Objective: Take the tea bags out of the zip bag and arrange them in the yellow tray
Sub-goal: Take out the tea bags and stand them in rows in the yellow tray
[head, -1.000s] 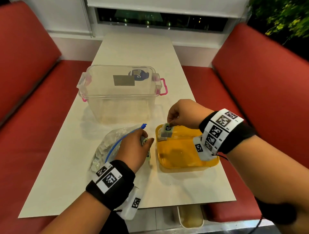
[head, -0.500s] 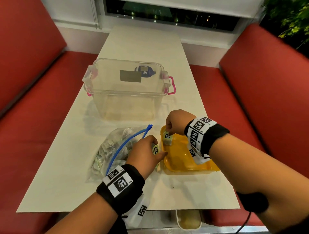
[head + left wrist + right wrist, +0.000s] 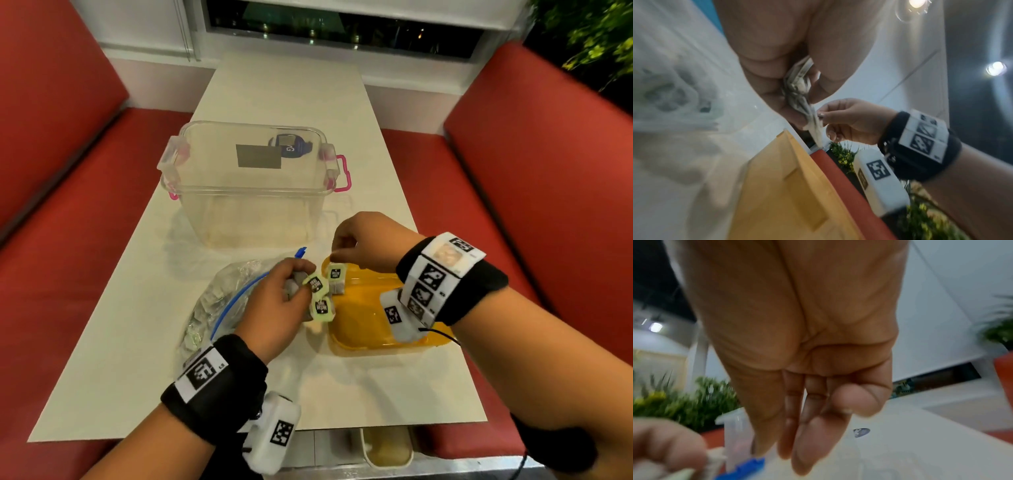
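The clear zip bag (image 3: 222, 301) with a blue zipper lies left of the yellow tray (image 3: 363, 322), still holding several tea bags. My left hand (image 3: 301, 291) hovers between bag and tray and grips a small bundle of tea bags (image 3: 320, 296), their green tags sticking out; the left wrist view shows the bundle (image 3: 797, 84) crumpled in the fingers. My right hand (image 3: 337, 255) is over the tray's far left corner, thumb and forefinger pinched on one tea bag (image 3: 337, 281) that hangs at the tray's edge. The tray floor looks bare.
A clear lidless storage box (image 3: 246, 192) with pink latches stands behind the bag and tray. The white table (image 3: 274, 102) runs on towards the window. Red bench seats flank both sides. A small bin sits under the near table edge.
My left hand has come out of the zip bag with a bundle of tea bags and moved right to the tray's edge. My right hand stays at the tray's far left corner with its tea bag.
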